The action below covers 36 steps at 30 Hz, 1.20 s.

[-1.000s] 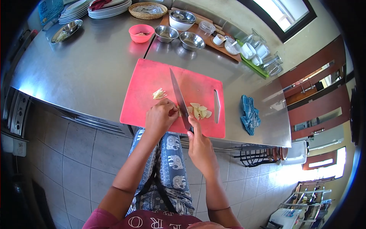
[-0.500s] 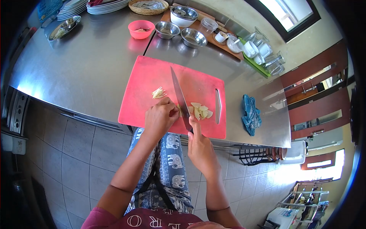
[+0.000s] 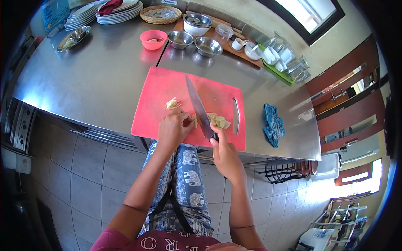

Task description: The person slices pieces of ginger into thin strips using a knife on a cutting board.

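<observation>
A red cutting board lies at the counter's near edge. My right hand is wrapped round the dark handle of a chef's knife, whose long blade points away from me and slants left. Left of the blade, my left hand has its fingers curled and pressed on some pale yellow cut pieces, partly hidden by the fingertips. Beyond that hand sits a small pile of thin pale strips. Pale thin slices lie right of the blade, close to my right fingers.
Beyond the board stand a pink bowl and two metal bowls. A blue cloth lies to the right. Cups and glass jugs rest on a green tray at the back right. Stacked plates stand at the far left.
My right hand and the knife handle have shifted slightly right and toward me. More cut pieces now show between my left fingertips and the blade. The whole view has shifted a little.
</observation>
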Available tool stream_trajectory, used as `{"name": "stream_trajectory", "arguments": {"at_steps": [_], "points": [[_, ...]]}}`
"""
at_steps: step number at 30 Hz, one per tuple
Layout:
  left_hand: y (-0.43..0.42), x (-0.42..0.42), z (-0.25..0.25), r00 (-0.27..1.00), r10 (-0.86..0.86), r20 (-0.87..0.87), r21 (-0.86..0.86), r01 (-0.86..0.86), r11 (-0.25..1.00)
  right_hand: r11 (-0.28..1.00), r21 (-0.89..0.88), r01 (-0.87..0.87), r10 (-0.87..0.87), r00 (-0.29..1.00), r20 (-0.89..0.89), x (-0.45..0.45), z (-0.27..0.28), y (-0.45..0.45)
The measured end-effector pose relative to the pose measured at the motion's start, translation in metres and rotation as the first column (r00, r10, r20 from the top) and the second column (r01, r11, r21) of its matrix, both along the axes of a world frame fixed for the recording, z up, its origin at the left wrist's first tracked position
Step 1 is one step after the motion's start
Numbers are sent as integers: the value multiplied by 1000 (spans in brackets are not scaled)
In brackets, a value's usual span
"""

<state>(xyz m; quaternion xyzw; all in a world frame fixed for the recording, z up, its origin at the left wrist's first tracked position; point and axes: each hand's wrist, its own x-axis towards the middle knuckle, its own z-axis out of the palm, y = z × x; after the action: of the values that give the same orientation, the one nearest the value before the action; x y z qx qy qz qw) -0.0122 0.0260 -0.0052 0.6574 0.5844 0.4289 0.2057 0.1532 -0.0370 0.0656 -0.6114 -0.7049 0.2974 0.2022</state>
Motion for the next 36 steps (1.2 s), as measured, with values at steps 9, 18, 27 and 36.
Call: {"name": "stream_trajectory", "arguments": {"at_steps": [9, 18, 27, 36], "points": [[-1, -2, -1, 994, -21, 109, 68, 13, 998, 995, 96, -20, 19, 1000, 6, -7, -5, -11], [0, -3, -4, 987, -25, 162, 59, 16, 998, 991, 131, 15, -21, 999, 47, -15, -1, -17], [-1, -1, -1, 999, 0, 39, 48, -2, 999, 987, 161, 3, -10, 999, 49, -15, -8, -16], [0, 0, 0, 1000, 5, 22, -12, -5, 1000, 984, 178, -20, 7, 997, 71, -15, -8, -16]]}}
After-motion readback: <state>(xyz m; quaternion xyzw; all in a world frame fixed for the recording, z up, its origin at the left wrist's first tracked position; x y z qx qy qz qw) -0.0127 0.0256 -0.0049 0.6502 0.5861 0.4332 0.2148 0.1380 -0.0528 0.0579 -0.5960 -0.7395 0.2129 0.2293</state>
